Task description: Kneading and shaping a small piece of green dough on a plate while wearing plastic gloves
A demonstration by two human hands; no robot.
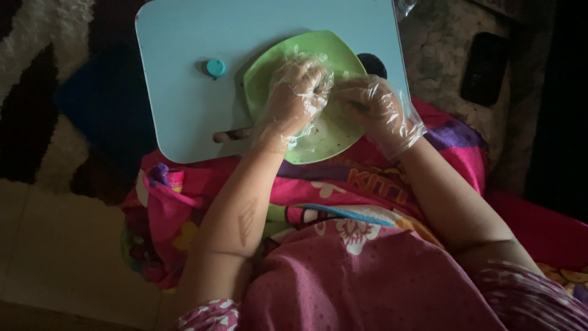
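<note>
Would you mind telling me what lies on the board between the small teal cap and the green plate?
In the head view, nothing: only a bare strip of the light blue board separates the teal cap from the green plate.

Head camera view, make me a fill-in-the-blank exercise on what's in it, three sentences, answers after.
1. Both hands, the left hand and the right hand, wear clear plastic ____.
2. The hands meet over a plate whose colour is ____.
3. The plate sits on a light blue board, and the small round knob on that board lies to the ____ of the plate in the picture.

Missing words: gloves; green; left
</note>
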